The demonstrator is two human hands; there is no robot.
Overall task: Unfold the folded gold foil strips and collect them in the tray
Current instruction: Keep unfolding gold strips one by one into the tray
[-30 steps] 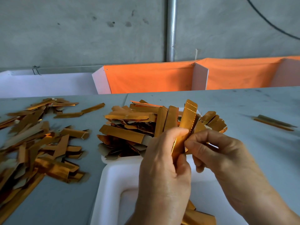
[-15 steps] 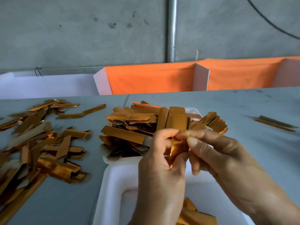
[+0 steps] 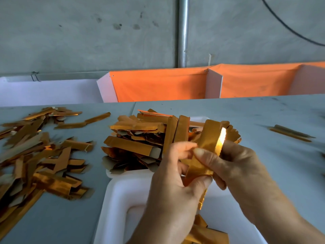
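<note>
Tabletop [image 3: 246, 117]: a grey surface that carries everything, running from the near edge to an orange fabric barrier [image 3: 158, 85] at the far side.
Loose pile [image 3: 35, 155]: many gold foil strips spread on the left of the tabletop, most lying flat and overlapping; whether each is folded cannot be told.
Tray [image 3: 119, 199]: a white moulded tray in the near centre, its near part mostly bare, with a few gold pieces [image 3: 207, 233] lying at its near edge below the hands.
Collected heap [image 3: 144, 138]: a thick stack of gold strips at the far end of the tray, spilling over its far and left rim.
Stray strips [image 3: 290, 133]: a couple of thin pieces lying well apart on the right of the tabletop.
Left hand [image 3: 172, 191]: held above the tray, fingers and thumb curled round the lower part of one strip.
Right hand [image 3: 233, 166]: just beside the left, thumb and fingers pinching the same strip higher up.
Held strip [image 3: 209, 136]: upright between both hands, its upper part standing free and catching a bright glare, the lower part hidden in the hands.
Step in hand: the strip appears to be mid-unfolding, not yet released.
Next move: likely to flatten the remaining crease by drawing the hands apart along the strip, gently since foil tears and kinks easily, then drop it onto the heap in the tray.
</note>
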